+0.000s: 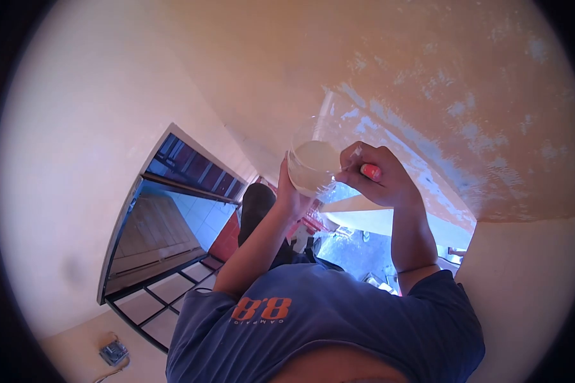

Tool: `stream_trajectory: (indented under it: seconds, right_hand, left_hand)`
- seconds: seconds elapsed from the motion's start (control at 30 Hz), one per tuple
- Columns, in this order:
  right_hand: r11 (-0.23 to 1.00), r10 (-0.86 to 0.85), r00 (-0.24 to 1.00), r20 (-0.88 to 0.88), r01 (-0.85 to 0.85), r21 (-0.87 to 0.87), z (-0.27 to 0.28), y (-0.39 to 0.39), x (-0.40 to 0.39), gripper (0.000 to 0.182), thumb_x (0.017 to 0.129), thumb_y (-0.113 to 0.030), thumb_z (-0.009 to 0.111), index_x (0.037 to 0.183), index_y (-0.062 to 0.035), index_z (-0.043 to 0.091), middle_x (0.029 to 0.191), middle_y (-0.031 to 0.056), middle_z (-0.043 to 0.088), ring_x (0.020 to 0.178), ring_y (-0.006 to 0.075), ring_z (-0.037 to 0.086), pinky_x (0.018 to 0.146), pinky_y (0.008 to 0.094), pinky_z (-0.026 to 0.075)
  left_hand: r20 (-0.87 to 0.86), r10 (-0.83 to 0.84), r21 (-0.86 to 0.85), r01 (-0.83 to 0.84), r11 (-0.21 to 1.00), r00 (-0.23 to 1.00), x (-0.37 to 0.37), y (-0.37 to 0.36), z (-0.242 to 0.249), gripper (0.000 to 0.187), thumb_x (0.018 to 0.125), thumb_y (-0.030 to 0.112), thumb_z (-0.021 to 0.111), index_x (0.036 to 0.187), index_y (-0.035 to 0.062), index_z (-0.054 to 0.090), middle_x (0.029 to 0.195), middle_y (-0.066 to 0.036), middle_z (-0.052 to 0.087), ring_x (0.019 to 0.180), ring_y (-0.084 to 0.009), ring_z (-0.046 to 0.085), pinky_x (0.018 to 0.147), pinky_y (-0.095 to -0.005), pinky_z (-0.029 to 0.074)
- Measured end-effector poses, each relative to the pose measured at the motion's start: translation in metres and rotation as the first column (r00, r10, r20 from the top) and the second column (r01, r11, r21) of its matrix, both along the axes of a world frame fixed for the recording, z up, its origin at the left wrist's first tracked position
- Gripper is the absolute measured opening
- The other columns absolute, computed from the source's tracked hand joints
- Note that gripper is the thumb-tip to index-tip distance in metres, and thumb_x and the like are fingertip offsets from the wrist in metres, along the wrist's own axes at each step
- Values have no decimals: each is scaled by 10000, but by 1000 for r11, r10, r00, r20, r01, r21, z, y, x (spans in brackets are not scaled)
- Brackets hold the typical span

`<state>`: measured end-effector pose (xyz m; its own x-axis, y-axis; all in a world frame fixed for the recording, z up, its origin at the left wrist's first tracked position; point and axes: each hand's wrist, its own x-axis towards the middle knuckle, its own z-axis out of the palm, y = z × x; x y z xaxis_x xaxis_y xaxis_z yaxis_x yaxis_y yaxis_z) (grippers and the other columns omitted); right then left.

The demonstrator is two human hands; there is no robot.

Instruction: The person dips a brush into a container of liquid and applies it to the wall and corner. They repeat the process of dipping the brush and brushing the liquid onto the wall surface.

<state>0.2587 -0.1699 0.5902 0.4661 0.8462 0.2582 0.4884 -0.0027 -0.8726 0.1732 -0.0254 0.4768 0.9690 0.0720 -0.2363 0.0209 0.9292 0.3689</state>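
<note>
My left hand point(292, 195) is wrapped around the side of a clear plastic container point(314, 167) with something whitish inside, held up in front of my chest. To the right, my right hand point(390, 182) is closed on a tool with a red-ended handle point(371, 172). The fist is right at the container's rim, and the fingers hide most of the tool, so I cannot tell its kind. A whitish smear shows on the fingers of that hand.
Ahead is an orange-beige wall point(428, 127) with pale, whitish patches, meeting a plain wall point(530, 274) at right. On the left are a doorway with a wooden door point(150, 236) and a black metal frame point(153, 300). A bluish floor point(354, 252) lies far below.
</note>
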Motion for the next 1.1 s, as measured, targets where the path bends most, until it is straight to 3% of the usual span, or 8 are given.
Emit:
stream_trajectory:
  seconds: [0.07, 0.13, 0.2, 0.4, 0.53, 0.77, 0.97, 1.1]
  right_hand:
    - [1000, 10, 1000, 6, -10, 28, 8, -2, 2, 205, 750, 42, 683, 780, -29, 493, 754, 71, 565, 650, 154, 541, 585, 280, 417]
    - [995, 55, 998, 15, -56, 87, 17, -4, 2, 202, 761, 45, 676, 784, -28, 489, 742, 61, 551, 658, 137, 522, 589, 277, 412]
    - [997, 47, 998, 48, -50, 61, 27, -5, 3, 172, 787, -30, 674, 807, -41, 504, 704, 64, 560, 607, 151, 535, 574, 275, 411]
    - [992, -34, 999, 4, 33, 120, 45, -16, -6, 159, 810, -103, 677, 838, -57, 527, 649, 58, 574, 589, 129, 554, 573, 261, 409]
    - [985, -126, 989, 75, 116, 125, 55, -34, -11, 151, 812, -104, 676, 846, -60, 535, 671, 47, 592, 604, 108, 558, 582, 259, 413]
    - [966, -242, 970, 34, 237, 104, 70, -59, -30, 194, 751, 76, 665, 767, -32, 505, 770, 45, 579, 612, 85, 492, 580, 252, 395]
    - [835, -313, 921, -232, 383, 394, 62, -89, -50, 289, 941, -182, 482, 1173, -16, 525, 653, 11, 537, 569, 51, 458, 539, 200, 345]
    - [717, -533, 836, -128, 527, 456, 58, -100, -57, 334, 951, -292, 446, 1059, -11, 590, 652, 16, 516, 634, 82, 473, 621, 225, 359]
  left_hand:
    - [58, 195, 434, -201, 878, 979, 5, 12, -11, 608, 896, 540, 352, 1257, 58, 437, 1183, -124, 531, 1109, -250, 509, 954, -436, 373]
    - [329, 100, 572, -282, 770, 939, 10, 42, -2, 702, 865, 554, 450, 1354, 67, 320, 1316, -149, 439, 1184, -274, 470, 989, -445, 364]
    - [623, -211, 763, -525, 377, 753, 10, 53, 45, 997, 719, 476, 717, 1421, 70, 137, 1344, -199, 388, 1208, -317, 444, 1006, -433, 348]
    - [532, -512, 846, -405, 346, 674, 31, 50, 99, 1371, 494, 215, 903, 1433, 127, -91, 1356, -246, 351, 1224, -335, 423, 999, -446, 350]
    - [480, -578, 876, -395, 278, 660, 31, 38, 98, 1349, 504, 206, 900, 1428, 149, -81, 1338, -240, 364, 1207, -322, 439, 986, -436, 363]
    - [571, -501, 815, -381, 436, 650, 40, 3, 98, 1161, 546, 169, 869, 1389, 118, 73, 1215, -211, 448, 1139, -300, 476, 957, -405, 387]
    - [581, -558, 813, -466, 350, 593, 50, -7, 116, 1130, 552, 194, 866, 1374, 133, 92, 1218, -202, 442, 1148, -307, 468, 945, -408, 407]
    - [613, -566, 783, -515, 348, 551, 56, -10, 115, 1173, 552, 200, 866, 1396, 130, 55, 1216, -204, 446, 1153, -315, 467, 949, -416, 407]
